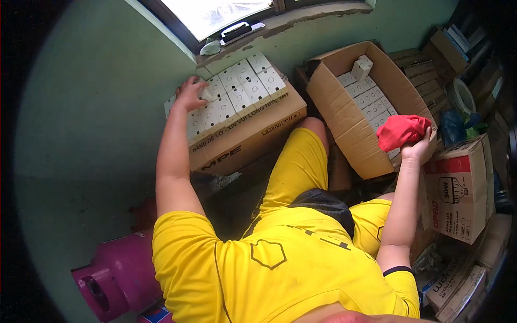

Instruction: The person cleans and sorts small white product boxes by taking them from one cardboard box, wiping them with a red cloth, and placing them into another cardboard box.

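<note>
My left hand [189, 96] is at the left end of the rows of white plastic electrical boxes [234, 89], which have round knock-out marks. Its fingers are curled around one white electrical box [205, 93], partly hidden by the hand. These rows lie on top of a closed cardboard carton [242, 134]. My right hand [419, 149] is closed on a bunched red cloth [401, 131], held over the near right corner of an open carton [344, 137]. Inside that carton are more white boxes [369, 99], with one [362, 67] standing higher than the rest.
A window [221, 16] with a sill is ahead, where a black-handled item [237, 32] lies. A purple gas cylinder [118, 274] stands at lower left. To the right are a printed carton [458, 188], a roll of tape [462, 96] and stacked flat boxes [458, 293].
</note>
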### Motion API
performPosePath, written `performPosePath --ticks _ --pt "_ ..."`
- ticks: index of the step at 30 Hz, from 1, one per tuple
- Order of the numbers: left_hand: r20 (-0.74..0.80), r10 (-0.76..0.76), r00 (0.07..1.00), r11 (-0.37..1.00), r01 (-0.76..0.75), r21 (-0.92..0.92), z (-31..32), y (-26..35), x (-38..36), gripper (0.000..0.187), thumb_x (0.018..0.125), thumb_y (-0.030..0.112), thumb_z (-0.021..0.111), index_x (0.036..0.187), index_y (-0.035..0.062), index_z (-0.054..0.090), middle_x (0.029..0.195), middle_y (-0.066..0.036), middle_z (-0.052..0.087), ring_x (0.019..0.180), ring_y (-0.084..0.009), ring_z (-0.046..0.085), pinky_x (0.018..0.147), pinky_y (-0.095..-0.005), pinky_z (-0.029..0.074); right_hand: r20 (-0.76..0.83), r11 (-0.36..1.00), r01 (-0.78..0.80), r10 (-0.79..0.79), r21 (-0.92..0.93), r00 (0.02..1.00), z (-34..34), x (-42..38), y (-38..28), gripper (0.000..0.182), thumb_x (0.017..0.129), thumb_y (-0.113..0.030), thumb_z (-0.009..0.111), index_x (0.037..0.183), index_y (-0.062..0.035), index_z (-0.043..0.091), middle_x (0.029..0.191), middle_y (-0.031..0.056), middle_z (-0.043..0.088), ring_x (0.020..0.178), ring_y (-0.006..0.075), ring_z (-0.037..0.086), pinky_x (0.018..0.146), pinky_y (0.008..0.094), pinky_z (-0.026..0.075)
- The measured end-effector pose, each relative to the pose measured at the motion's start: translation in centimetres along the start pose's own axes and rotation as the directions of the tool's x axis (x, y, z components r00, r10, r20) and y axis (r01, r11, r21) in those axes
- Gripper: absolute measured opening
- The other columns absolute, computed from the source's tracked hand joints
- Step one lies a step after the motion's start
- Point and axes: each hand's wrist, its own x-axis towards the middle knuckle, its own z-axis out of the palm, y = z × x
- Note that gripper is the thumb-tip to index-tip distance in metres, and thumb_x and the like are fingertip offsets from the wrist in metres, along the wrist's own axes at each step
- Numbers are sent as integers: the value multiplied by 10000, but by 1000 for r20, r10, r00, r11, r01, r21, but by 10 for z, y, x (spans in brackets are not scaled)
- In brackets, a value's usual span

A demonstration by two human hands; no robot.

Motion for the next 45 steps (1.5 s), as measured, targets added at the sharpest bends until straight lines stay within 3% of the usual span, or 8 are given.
performPosePath --ticks 9,18,21,24,31,34,38,45 --pt "10 -10 1000 1000 9 24 3 -7 0 747 658 380 863 1355 381 593 1558 -52 352 1417 -332 357 1154 -559 267 1 1000 4 -4 -7 1000 4 -9 -5 544 986 -518 498 1356 -122 542 1391 97 547 1303 327 496 1127 548 349" --pt "29 7 1000 996 -10 90 -2 -3 -2 762 677 401 853 1384 355 570 1538 -56 392 1402 -330 387 1148 -541 291 166 996 24 -37 82 985 -34 24 -13 318 1021 -368 499 1251 -159 566 1321 71 582 1232 296 554 1073 538 426" --pt "-153 -13 988 1000 14 7 -8 13 2 732 698 497 835 1364 307 598 1532 -44 401 1382 -301 407 1131 -560 287 158 995 -33 17 97 987 -38 27 -17 272 1018 -359 508 1202 -171 575 1245 67 608 1191 280 577 1057 528 445" --pt "-401 118 908 969 -193 -153 -32 75 16 709 747 566 788 1356 256 600 1470 -59 487 1357 -310 436 1119 -553 301 171 987 92 -114 133 979 -56 43 -11 272 1006 -329 545 1196 -138 588 1224 48 629 1139 245 611 1015 486 490" --pt "-476 589 653 638 -737 -222 -21 312 73 511 823 428 757 1261 190 644 1253 -84 635 1220 -321 543 1036 -480 386 239 946 275 -311 171 920 -36 31 -31 427 1006 -402 559 1220 -35 599 1191 108 644 1062 244 652 941 431 541" --pt "-361 657 661 592 -750 -296 11 413 107 489 817 397 741 1255 195 657 1272 -84 623 1246 -311 536 1026 -505 413 148 940 313 -332 136 932 -38 38 -40 482 980 -454 594 1181 -19 650 1110 98 677 963 194 667 892 375 540" --pt "-190 624 758 722 -652 -231 45 504 139 499 849 330 684 1336 255 604 1431 -79 522 1315 -332 482 1049 -557 399 189 648 591 -582 -480 791 -42 35 -54 558 955 -531 580 1015 2 734 885 76 728 865 153 651 799 313 475" --pt "-64 471 880 882 -471 17 77 553 188 594 858 208 600 1426 363 517 1622 -14 297 1427 -348 346 1107 -583 337 171 848 392 -353 -358 920 -62 68 -59 506 909 -495 680 1135 -42 677 1018 47 687 943 125 640 856 303 499"
